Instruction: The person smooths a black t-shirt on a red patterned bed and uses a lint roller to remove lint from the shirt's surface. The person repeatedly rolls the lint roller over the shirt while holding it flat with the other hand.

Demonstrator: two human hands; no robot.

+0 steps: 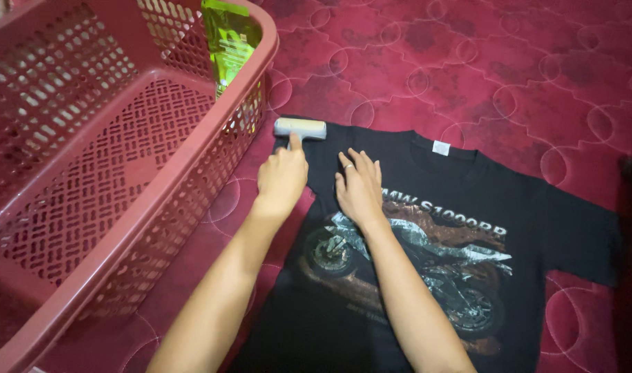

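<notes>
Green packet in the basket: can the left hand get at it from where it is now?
Probably yes. The left hand is on the lint roller beside the open-topped red basket, and the green packet leans inside its near corner; only the rim lies between.

Red patterned carpet (468, 62) under black T-shirt (399, 311) and red laundry basket (88, 173).

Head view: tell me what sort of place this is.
Probably a room in a home, with laundry being seen to on the floor. A patterned red carpet covers it, a black T-shirt lies spread flat, and a red plastic laundry basket stands beside it.
</notes>
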